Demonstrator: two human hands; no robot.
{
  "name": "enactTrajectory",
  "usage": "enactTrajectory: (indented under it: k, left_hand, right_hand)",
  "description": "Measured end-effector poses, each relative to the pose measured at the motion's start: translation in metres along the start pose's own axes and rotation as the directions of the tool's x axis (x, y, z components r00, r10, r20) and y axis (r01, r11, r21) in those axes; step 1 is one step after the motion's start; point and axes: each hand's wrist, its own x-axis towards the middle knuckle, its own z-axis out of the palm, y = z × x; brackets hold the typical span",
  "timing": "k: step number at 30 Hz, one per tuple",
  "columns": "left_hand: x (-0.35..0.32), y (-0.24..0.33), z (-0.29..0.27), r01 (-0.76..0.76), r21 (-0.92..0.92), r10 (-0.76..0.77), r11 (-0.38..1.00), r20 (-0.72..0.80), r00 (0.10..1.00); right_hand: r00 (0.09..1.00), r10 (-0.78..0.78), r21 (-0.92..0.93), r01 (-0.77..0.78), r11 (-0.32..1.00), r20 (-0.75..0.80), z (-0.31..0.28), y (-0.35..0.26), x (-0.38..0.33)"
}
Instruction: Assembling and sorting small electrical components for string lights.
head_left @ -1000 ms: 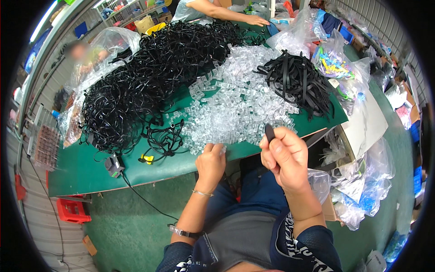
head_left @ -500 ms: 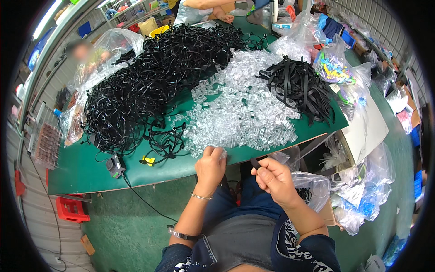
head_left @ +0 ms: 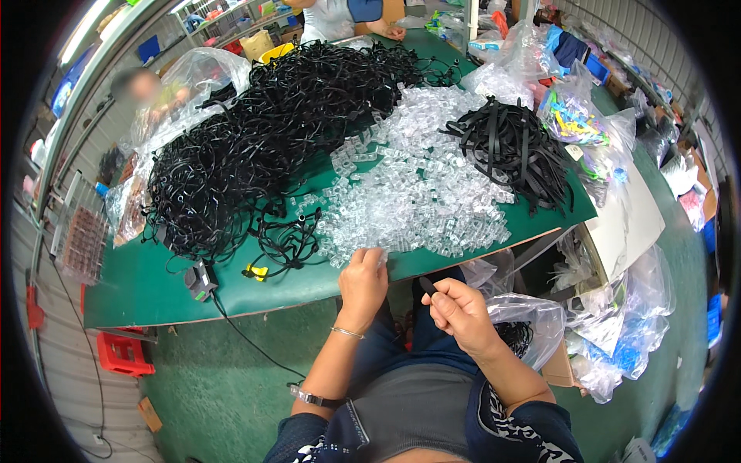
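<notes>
Protruding past right fingers (head_left: 448, 305), black strap (head_left: 427, 285)

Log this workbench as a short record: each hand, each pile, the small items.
Left hand: curled at the green table's near edge; contents unclear
Right hand: pinching a black strip
Middle pile: clear plastic pieces
Left pile: tangled black cords
Right pile: black straps
Small items: grey corded device, yellow piece
</notes>
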Motion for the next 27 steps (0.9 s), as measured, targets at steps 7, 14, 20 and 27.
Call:
enactTrajectory:
  k: [7, 14, 20, 27]
  left_hand:
    - [-0.004, -0.004, -0.006, -0.094, -0.11, 0.089, 0.989, -0.052, 0.995]
    - [-0.008, -0.008, -0.003, -0.043, -0.049, 0.042, 0.998, -0.014, 0.999]
    - [-0.009, -0.008, -0.007, -0.08, -0.052, 0.079, 0.995, -0.018, 0.997]
    - [-0.01, -0.006, -0.007, -0.05, 0.008, 0.05, 0.999, 0.047, 0.998]
  right_hand:
    - [1.0, -0.023, -0.002, 0.023, 1.0, 0.01, 0.005, -0.003, -0.002]
    - [1.0, -0.014, -0.006, 0.013, 1.0, -0.007, 0.007, -0.005, -0.003]
    - [1.0, -0.03, 0.003, 0.03, 1.0, -0.006, 0.008, -0.005, -0.002]
    - [0.999, -0.037, 0.009, 0.037, 0.999, 0.003, 0.012, -0.009, -0.003]
